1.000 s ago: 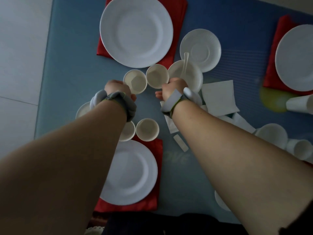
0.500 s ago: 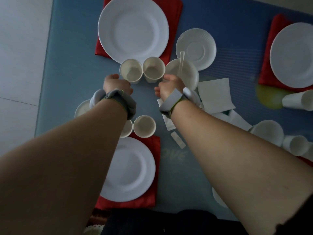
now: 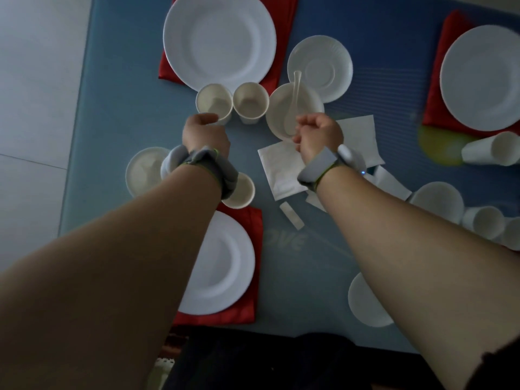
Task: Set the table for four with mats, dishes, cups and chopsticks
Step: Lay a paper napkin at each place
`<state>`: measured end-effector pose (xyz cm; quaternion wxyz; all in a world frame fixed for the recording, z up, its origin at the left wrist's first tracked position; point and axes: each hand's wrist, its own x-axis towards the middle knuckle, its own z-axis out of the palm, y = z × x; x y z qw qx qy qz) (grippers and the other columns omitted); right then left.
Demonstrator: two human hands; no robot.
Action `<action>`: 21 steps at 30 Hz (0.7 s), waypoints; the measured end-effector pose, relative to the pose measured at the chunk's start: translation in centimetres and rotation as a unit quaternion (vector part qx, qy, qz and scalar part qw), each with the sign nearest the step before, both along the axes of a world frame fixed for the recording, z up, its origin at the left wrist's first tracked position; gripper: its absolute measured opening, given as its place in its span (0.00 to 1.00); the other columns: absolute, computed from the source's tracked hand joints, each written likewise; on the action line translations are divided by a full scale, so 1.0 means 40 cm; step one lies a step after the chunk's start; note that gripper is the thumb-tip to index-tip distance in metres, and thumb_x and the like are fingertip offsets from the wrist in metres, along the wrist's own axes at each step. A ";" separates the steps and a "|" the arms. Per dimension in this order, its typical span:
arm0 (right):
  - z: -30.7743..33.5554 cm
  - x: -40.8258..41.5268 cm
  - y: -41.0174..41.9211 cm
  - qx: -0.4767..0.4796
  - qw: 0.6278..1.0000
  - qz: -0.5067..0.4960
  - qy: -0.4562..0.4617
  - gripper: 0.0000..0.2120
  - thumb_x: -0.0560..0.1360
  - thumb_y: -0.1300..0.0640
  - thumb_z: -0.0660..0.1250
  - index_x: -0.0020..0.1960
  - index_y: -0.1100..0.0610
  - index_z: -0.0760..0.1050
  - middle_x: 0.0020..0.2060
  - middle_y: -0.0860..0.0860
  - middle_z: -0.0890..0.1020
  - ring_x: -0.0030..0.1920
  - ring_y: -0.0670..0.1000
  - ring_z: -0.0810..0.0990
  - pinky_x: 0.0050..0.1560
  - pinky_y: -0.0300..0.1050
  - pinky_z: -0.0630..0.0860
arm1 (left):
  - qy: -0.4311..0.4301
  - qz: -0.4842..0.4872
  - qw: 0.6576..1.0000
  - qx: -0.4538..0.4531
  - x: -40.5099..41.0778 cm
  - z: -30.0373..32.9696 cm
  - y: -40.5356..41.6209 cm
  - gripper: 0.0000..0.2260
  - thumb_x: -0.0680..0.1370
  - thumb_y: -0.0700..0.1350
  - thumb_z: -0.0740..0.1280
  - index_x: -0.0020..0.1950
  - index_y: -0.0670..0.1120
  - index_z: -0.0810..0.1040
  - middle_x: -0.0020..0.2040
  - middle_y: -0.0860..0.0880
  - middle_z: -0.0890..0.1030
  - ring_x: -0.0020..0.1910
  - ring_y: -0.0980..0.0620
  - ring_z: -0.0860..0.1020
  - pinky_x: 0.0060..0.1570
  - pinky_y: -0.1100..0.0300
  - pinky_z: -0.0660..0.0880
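Two white paper cups stand side by side on the blue table, the left cup (image 3: pixel 214 102) and the right cup (image 3: pixel 250 101), just in front of the far white plate (image 3: pixel 219 40) on its red mat (image 3: pixel 284 23). My left hand (image 3: pixel 205 133) hovers right below the left cup, fingers loosely curled, holding nothing. My right hand (image 3: pixel 318 133) is off the right cup, over the rim of a white bowl (image 3: pixel 277 108) with a plastic spoon (image 3: pixel 294 99) in it. A near plate (image 3: pixel 225 263) lies on a red mat (image 3: pixel 250 220). No chopsticks are visible.
A small plate (image 3: pixel 320 66), napkins (image 3: pixel 281 170), a small white packet (image 3: pixel 291 218), one cup (image 3: pixel 242 192) and a bowl (image 3: pixel 143 170) by my left wrist. At right: plate (image 3: pixel 484 77), lying cup (image 3: pixel 492 150), bowl (image 3: pixel 436 201), more cups (image 3: pixel 484 220). The table's left edge (image 3: pixel 76 136) borders the floor.
Both hands carried the two cups away from me, set them by the far plate, let go and drew back. The right hand shifted right, over the bowl.
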<state>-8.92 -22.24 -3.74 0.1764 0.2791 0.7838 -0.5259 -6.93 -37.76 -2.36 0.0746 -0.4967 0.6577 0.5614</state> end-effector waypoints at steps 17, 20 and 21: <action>-0.014 0.248 0.414 0.102 0.991 -0.052 -0.068 0.16 0.76 0.62 0.57 0.35 0.47 0.72 0.42 0.49 0.79 0.37 0.48 0.79 0.37 0.43 0.76 | -0.073 -0.311 0.947 0.031 0.233 -0.030 0.335 0.09 0.75 0.36 0.64 0.44 0.51 0.79 0.50 0.43 0.81 0.51 0.41 0.80 0.57 0.49 0.78; -0.028 0.278 0.449 0.147 0.982 0.024 -0.114 0.09 0.75 0.58 0.59 0.43 0.48 0.75 0.48 0.52 0.81 0.49 0.56 0.81 0.51 0.49 0.79 | -0.074 -0.295 0.953 0.009 0.237 -0.058 0.371 0.09 0.76 0.37 0.63 0.50 0.47 0.79 0.51 0.43 0.81 0.46 0.46 0.78 0.53 0.56 0.78; -0.031 0.288 0.458 0.163 0.976 0.049 -0.133 0.08 0.75 0.57 0.59 0.49 0.48 0.76 0.52 0.53 0.81 0.51 0.56 0.80 0.54 0.48 0.78 | -0.078 -0.303 0.950 -0.005 0.237 -0.066 0.383 0.10 0.76 0.37 0.62 0.53 0.46 0.80 0.52 0.44 0.81 0.45 0.46 0.78 0.50 0.58 0.77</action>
